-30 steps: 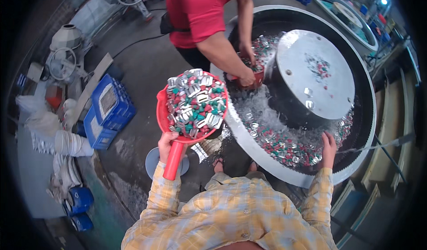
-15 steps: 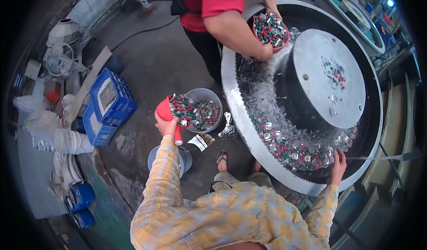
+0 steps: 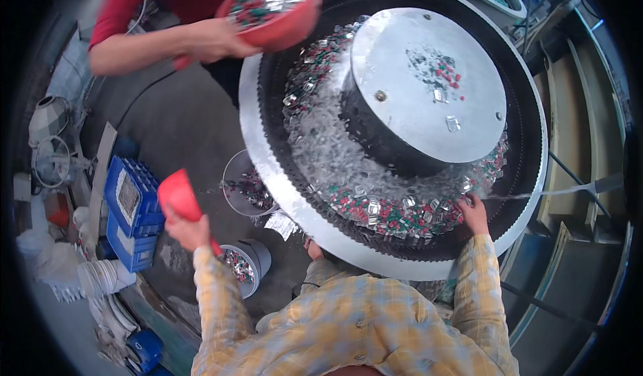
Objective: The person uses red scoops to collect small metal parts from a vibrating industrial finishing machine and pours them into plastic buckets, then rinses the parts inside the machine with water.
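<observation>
Red scoop [image 3: 177,195], tipped over the grey bucket [image 3: 236,187] of red-green pieces, sits gripped in our raised left hand [image 3: 187,232]; our right hand [image 3: 474,214] rests open-fingered among pieces in the round trough [image 3: 281,175].

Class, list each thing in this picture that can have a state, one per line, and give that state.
Left hand: gripping the red scoop.
Red scoop: tipped, looks empty.
Grey bucket: upright, holds some small pieces.
Right hand: resting in the round trough.
Round trough: scattered with small pieces.
Red bowl: heaped full, carried by another person.
</observation>
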A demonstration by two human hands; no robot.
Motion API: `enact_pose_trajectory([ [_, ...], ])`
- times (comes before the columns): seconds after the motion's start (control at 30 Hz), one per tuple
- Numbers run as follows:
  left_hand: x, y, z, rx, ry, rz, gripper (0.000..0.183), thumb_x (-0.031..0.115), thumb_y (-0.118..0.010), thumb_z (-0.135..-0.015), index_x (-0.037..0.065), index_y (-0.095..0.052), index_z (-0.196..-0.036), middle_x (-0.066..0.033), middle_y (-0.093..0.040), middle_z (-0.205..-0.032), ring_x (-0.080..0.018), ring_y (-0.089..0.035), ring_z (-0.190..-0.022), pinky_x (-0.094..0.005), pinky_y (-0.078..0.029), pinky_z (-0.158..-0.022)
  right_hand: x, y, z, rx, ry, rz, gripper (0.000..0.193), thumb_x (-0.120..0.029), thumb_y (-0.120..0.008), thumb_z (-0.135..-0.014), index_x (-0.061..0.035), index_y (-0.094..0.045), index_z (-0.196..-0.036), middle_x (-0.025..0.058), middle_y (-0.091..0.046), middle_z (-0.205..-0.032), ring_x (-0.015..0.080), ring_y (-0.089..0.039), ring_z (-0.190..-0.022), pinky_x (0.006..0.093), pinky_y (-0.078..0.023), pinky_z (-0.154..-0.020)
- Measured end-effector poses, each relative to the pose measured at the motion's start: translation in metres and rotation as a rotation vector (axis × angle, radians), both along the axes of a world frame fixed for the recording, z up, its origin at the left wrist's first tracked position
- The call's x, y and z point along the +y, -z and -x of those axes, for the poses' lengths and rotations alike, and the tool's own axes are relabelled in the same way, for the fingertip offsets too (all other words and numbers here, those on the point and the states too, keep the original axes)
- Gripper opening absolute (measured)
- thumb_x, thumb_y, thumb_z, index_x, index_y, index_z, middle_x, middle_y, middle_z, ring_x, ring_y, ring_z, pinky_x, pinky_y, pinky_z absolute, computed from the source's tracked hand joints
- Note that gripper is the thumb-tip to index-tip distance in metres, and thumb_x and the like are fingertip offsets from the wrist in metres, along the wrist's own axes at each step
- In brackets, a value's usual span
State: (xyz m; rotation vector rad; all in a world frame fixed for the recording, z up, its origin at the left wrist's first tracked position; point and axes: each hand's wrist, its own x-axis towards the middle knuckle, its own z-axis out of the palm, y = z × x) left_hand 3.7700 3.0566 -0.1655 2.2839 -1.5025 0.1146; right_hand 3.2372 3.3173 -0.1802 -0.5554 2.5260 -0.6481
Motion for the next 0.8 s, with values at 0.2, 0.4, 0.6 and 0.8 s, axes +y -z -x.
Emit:
enact_pose_trajectory([
  [0.2, 0.058, -0.132, 0.012, 0.923, 0.595, 0.341, 0.082, 0.01, -0.06, -0.06, 0.003, -0.023, -0.133, -0.0133, -0.031, -0.131, -0.0252, -0.031, -0.121, -0.0342, -0.024, -0.1, -0.046, -0.034, 0.015, 0.356, -0.21, -0.055, 0.032, -0.028, -0.061, -0.068, 0.0006, -0.06, -0.081, 0.0154, -0.059, -0.062, 0.0322, -0.059, -0.06, 0.0406, -0.047, -0.062],
  [0.4, 0.02, -0.167, 0.132, 0.862, 0.872, 0.192, 0.084, 0.011, -0.058, -0.059, 0.004, -0.022, -0.134, -0.0126, -0.031, -0.131, -0.0242, -0.033, -0.12, -0.0329, -0.026, -0.1, -0.187, -0.067, 0.02, 0.653, -0.381, 0.523, 0.045, -0.03, -0.063, -0.074, -0.0079, -0.051, -0.111, 0.0141, -0.046, -0.119, 0.0305, -0.044, -0.11, 0.043, -0.035, -0.09],
  [0.6, -0.057, -0.122, 0.225, 0.499, 1.159, 0.018, 0.089, 0.007, -0.061, -0.053, 0.006, -0.021, -0.131, -0.0179, -0.033, -0.125, -0.0276, -0.038, -0.117, -0.0354, -0.032, -0.097, -0.2, -0.037, 0.012, 0.641, -0.6, 0.44, 0.05, -0.035, -0.055, -0.078, -0.0073, -0.045, -0.119, 0.0171, -0.041, -0.123, 0.0316, -0.034, -0.119, 0.0528, -0.02, -0.099],
  [0.8, -0.076, -0.076, 0.262, -0.191, 0.96, -0.3, 0.096, 0.016, -0.07, -0.05, 0.019, -0.021, -0.132, -0.0196, -0.042, -0.101, -0.0407, -0.047, -0.093, -0.0454, -0.044, -0.08, -0.075, -0.053, -0.037, 0.436, -0.541, 0.59, 0.03, -0.019, -0.063, -0.071, -0.0036, -0.055, -0.095, 0.0175, -0.048, -0.106, 0.0313, -0.044, -0.103, 0.0458, -0.033, -0.089],
])
